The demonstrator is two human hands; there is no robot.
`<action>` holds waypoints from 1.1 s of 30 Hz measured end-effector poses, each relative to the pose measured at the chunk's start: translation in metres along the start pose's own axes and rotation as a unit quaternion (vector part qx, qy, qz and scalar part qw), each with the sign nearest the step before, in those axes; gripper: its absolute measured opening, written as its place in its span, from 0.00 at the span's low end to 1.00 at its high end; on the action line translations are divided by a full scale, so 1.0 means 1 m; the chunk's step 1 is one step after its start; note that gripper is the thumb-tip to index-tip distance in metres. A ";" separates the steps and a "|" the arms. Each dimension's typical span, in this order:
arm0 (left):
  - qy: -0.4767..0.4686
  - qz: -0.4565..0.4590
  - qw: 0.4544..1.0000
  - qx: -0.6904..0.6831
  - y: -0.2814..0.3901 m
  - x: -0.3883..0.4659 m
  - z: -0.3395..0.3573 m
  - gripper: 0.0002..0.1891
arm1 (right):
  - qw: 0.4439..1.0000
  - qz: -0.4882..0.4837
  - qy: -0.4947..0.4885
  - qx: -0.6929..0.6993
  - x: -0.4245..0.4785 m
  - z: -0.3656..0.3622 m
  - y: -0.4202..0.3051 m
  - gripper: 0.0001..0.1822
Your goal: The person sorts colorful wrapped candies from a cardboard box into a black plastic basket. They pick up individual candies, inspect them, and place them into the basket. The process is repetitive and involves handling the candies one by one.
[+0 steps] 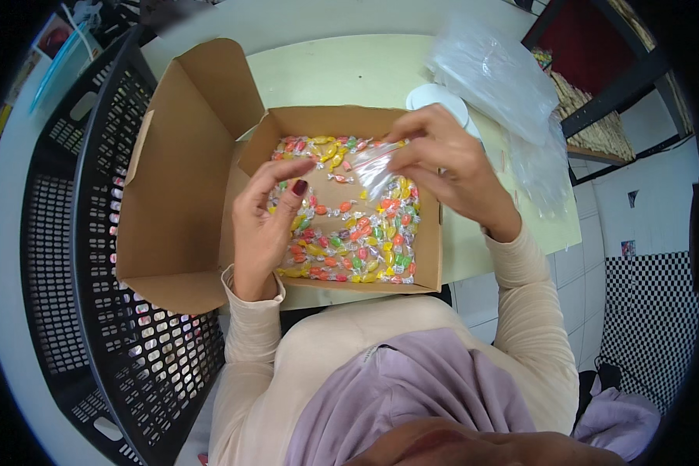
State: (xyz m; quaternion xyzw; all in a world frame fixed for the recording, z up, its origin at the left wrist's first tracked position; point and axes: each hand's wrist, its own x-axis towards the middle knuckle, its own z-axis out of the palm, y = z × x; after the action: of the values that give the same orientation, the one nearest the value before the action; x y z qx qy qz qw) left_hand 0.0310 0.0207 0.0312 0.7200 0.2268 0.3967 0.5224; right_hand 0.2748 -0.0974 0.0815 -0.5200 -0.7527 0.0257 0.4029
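An open cardboard box (175,198) stands before me with its lid folded back to the left. Wrapped candies (349,250) in yellow, orange, green and pink lie spread over its floor. Above them my right hand (448,157) pinches a small clear zip bag (376,169) with a red line along its top. Whether the bag holds anything cannot be made out through the glare. My left hand (268,215) hovers over the box's left side, thumb and forefinger apart, with nothing between them.
Black plastic baskets (116,233) stand along the left, with wrapped items showing through the mesh. At the table's (338,70) back right lie clear plastic bags (495,81) and white round discs (437,102). A chair with a woven seat (594,116) is beyond the right edge.
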 end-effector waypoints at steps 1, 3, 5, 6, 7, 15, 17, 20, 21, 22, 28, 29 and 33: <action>-0.032 0.001 0.999 0.015 0.002 0.001 -0.002 0.14 | 1.000 -0.027 -0.009 0.011 0.009 0.009 -0.002 0.09; -0.032 -0.052 0.997 -0.041 0.001 -0.002 -0.002 0.13 | 0.996 -0.081 -0.028 0.033 0.026 0.027 -0.002 0.09; -0.011 -0.086 0.992 -0.093 0.002 -0.004 -0.001 0.12 | 0.993 -0.112 -0.019 0.041 0.040 0.042 -0.002 0.08; 0.006 -0.094 0.988 -0.119 0.003 -0.004 0.000 0.12 | 0.992 -0.123 -0.014 0.040 0.045 0.048 -0.002 0.08; 0.022 -0.101 0.984 -0.144 0.003 -0.003 0.000 0.12 | 0.990 -0.134 -0.009 0.038 0.050 0.051 -0.002 0.08; 0.072 -0.074 0.988 -0.118 -0.003 0.002 -0.002 0.10 | 0.988 -0.004 -0.005 0.152 0.053 0.059 0.007 0.15; 0.068 -0.083 0.986 -0.129 -0.001 0.001 -0.001 0.11 | 0.987 0.011 0.002 0.158 0.050 0.061 0.014 0.19; 0.073 -0.074 0.992 -0.074 0.000 0.001 -0.003 0.11 | 0.958 0.086 -0.085 0.261 0.045 0.061 0.017 0.19; 0.075 -0.076 0.992 -0.070 0.000 0.001 -0.003 0.11 | 0.957 0.094 -0.095 0.256 0.045 0.062 0.018 0.18; 0.076 -0.078 0.992 -0.066 0.001 0.001 -0.003 0.11 | 0.956 0.103 -0.105 0.252 0.045 0.063 0.017 0.18; 0.087 -0.097 0.987 -0.097 -0.002 0.000 -0.002 0.09 | 0.952 0.107 -0.110 0.267 0.043 0.068 0.021 0.16; 0.093 -0.097 0.986 -0.103 -0.003 -0.001 -0.003 0.08 | 0.952 0.103 -0.109 0.268 0.043 0.069 0.022 0.16; 0.136 -0.096 0.983 -0.073 -0.004 -0.001 -0.005 0.05 | 0.971 0.118 -0.130 0.162 0.042 0.073 0.035 0.13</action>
State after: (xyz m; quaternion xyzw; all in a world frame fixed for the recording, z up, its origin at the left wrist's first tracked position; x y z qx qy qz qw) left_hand 0.0269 0.0238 0.0281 0.5936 0.3343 0.4547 0.5737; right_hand 0.2496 -0.0197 0.0403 -0.5248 -0.7180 0.2623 0.3746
